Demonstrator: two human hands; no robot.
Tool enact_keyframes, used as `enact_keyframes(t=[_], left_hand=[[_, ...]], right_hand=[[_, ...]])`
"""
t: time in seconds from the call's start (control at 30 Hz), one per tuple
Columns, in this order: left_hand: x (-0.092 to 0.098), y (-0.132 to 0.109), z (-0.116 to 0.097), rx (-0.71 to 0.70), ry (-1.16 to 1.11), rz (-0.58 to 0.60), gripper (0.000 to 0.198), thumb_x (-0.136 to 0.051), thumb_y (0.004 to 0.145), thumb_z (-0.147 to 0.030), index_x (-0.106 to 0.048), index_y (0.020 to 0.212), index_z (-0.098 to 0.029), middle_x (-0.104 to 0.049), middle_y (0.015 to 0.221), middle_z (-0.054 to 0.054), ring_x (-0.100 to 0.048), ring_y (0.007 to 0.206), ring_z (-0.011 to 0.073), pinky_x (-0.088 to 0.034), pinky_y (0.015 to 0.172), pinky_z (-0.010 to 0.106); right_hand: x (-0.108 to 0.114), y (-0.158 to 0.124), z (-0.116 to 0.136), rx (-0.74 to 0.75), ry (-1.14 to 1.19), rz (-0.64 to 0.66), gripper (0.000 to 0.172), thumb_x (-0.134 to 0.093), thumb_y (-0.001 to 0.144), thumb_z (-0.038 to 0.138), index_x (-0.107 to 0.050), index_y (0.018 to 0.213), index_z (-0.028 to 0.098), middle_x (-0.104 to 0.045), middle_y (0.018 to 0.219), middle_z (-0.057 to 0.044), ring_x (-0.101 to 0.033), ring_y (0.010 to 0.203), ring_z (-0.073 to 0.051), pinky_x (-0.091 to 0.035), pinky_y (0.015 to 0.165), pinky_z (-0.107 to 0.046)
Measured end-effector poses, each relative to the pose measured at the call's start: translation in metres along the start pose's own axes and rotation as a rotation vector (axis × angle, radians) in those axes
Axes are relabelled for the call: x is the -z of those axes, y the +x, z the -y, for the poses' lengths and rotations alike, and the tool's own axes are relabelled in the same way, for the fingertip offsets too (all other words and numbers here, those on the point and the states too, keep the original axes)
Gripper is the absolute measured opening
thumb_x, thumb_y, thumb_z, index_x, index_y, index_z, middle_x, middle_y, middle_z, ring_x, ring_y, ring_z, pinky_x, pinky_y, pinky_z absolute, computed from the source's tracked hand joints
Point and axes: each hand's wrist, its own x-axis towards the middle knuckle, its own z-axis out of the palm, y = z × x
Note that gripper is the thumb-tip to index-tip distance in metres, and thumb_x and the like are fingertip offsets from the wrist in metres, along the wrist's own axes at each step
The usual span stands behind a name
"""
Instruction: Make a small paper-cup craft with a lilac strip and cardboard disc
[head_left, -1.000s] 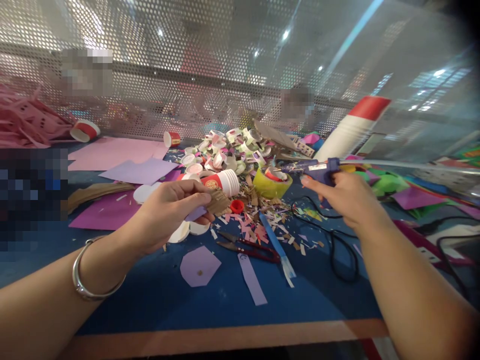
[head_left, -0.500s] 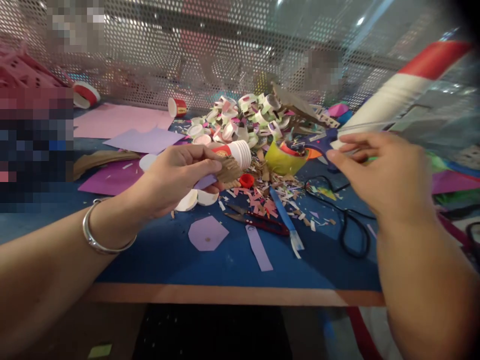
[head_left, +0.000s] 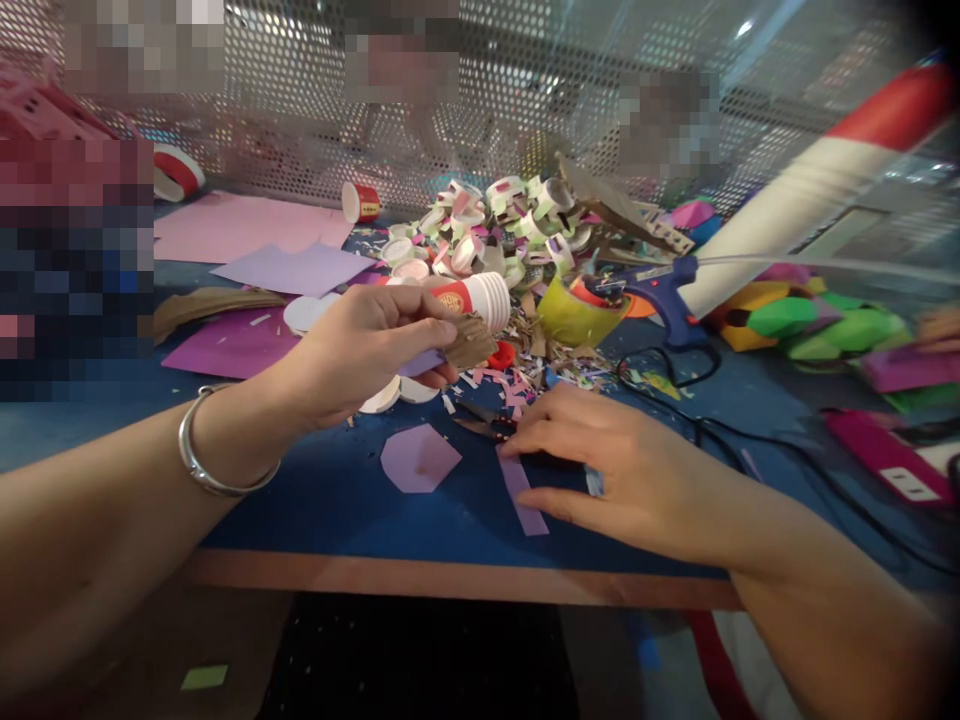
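My right hand [head_left: 611, 465] has moved from the dark-blue plastic glue gun [head_left: 675, 290], far right, to the flat lavender paper strip [head_left: 534, 519] near centre on the blue bench [head_left: 315, 520]. Its fingers are parted over the strip; I can't tell whether they touch. My left hand [head_left: 375, 340], left of centre, pinches ragged brown corrugated cardboard [head_left: 471, 342].

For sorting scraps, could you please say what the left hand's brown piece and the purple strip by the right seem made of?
Brown piece: matt, probably corrugated cardboard, given its ridged surface. Purple strip: likely matt paper or card, flat without shine.
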Motion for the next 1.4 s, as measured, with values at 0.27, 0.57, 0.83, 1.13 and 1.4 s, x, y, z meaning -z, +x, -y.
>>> enact_keyframes(t=[0.27,0.57,0.83,1.13,1.4], left_hand=[[-0.003,-0.002,-0.002,0.008,0.025,-0.003,0.012,-0.060,0.086,-0.010,-0.064,0.075,-0.013,-0.066,0.064,0.000,-0.065,0.055,0.0099,-0.056,0.057,0.020],[-0.003,-0.002,-0.002,0.013,-0.005,0.024,0.013,-0.060,0.088,-0.010,-0.063,0.076,-0.014,-0.063,0.061,-0.002,-0.066,0.058,0.0097,-0.057,0.061,0.021],[-0.006,-0.006,-0.003,0.113,-0.020,0.086,0.011,-0.059,0.088,-0.011,-0.057,0.078,-0.015,-0.065,0.061,-0.001,-0.065,0.057,0.0098,-0.049,0.056,0.020],[-0.010,-0.012,-0.001,0.102,0.122,0.239,0.008,-0.062,0.084,-0.013,-0.055,0.081,-0.016,-0.073,0.072,0.004,-0.067,0.064,0.0130,-0.045,0.056,0.024],[-0.016,-0.015,-0.001,0.157,-0.017,0.312,0.019,-0.067,0.075,-0.008,-0.051,0.081,-0.017,-0.067,0.075,-0.001,-0.071,0.072,0.0164,-0.054,0.070,0.031]], right_hand=[[0.001,0.002,0.000,-0.075,-0.028,0.071,0.038,-0.070,0.087,0.040,-0.067,0.120,0.022,-0.057,0.120,-0.012,-0.056,0.114,-0.028,-0.046,0.100,-0.044],[0.003,0.017,-0.004,-0.178,0.118,0.152,0.029,-0.077,0.080,0.041,-0.059,0.090,0.019,-0.057,0.101,-0.006,-0.054,0.097,-0.022,-0.045,0.088,-0.036],[0.020,0.019,0.003,-0.287,0.458,-0.021,0.021,-0.071,0.087,0.035,-0.058,0.079,0.021,-0.060,0.077,0.001,-0.053,0.068,-0.012,-0.043,0.062,-0.026],[0.008,0.033,-0.003,-0.380,0.753,-0.416,0.025,-0.079,0.080,0.031,-0.056,0.082,0.020,-0.054,0.071,0.005,-0.051,0.060,-0.009,-0.042,0.055,-0.021],[0.002,0.035,-0.005,-0.347,0.840,-0.479,0.024,-0.079,0.081,0.027,-0.057,0.082,0.020,-0.054,0.071,0.005,-0.048,0.060,-0.007,-0.040,0.055,-0.019]])
